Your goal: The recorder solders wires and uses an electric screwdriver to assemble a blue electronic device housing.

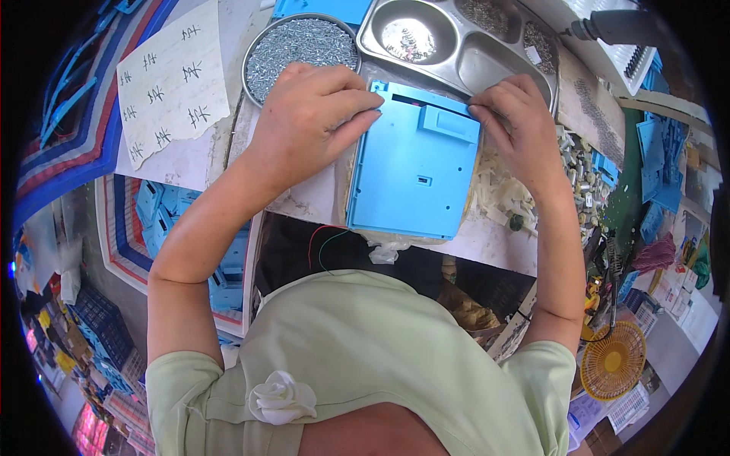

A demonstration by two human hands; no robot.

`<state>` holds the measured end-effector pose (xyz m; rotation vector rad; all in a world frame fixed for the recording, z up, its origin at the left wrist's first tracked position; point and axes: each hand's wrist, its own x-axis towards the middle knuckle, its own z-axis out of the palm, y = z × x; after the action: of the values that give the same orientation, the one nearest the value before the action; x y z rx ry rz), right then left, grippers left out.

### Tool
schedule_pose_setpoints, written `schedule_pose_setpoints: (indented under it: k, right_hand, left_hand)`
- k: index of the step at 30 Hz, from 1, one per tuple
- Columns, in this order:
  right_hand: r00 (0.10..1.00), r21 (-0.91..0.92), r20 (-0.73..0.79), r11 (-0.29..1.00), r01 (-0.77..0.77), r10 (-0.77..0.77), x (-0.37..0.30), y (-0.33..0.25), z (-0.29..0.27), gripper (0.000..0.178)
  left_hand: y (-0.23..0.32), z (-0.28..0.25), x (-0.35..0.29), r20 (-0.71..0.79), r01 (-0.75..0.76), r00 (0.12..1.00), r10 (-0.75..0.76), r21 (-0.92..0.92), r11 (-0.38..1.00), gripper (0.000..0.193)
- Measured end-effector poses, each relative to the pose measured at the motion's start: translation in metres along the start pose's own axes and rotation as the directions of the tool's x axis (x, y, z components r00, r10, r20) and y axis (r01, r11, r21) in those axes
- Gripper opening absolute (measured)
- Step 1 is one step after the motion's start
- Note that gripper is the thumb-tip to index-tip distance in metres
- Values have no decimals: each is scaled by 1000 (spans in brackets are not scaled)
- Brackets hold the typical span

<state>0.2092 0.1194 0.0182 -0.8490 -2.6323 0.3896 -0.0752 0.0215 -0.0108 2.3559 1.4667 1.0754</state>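
2 bare hands, 1 left hand [315, 106] and 1 right hand [521, 125]; 1 blue panel [399, 182] between them; 1 round metal dish [245, 64], its screws [302, 55] too many to count; 1 steel tray [490, 64] with 4 compartments in view; 1 paper sheet [171, 83] bearing 9 handwritten marks; 2 thin wires, 1 red wire [310, 247] and 1 green wire [320, 254]; 1 white fabric flower [282, 397]; 1 yellow basket [613, 361]; several blue pieces [162, 216] at the left, overlapping too much to count

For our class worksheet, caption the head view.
Left hand and right hand touching the upper end of a blue plastic panel.
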Motion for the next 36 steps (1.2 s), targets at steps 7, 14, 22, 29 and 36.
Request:
schedule_pose_setpoints:
  k: [7, 14, 22, 29, 36]
  right_hand:
    - [992, 22, -9, 992, 124, -124, 47, 5, -13, 15]
    - [890, -299, 199, 839, 454, -410, 153, -45, 91, 18]
    - [960, -128, 101, 953, 273, -261, 164, -56, 57, 15]
    - [987, 216, -146, 976, -37, 70, 12, -31, -12, 13]
    - [918, 271, -252, 933, -236, 305, -88, -50, -15, 14]
  left_hand:
    - [-48, -25, -15, -4, 247, 964, -264, 370, 896, 13]
    - [-50, -30, -15, 6, 274, 955, -296, 358, 892, 9]
    - [-49, -27, -13, -78, 258, 966, -247, 212, 943, 6]
    - [47, 7, 15, 141, -119, 981, 133, -107, 987, 11]
    - [60, 49, 39, 222, -378, 903, 367, 8, 926, 10]
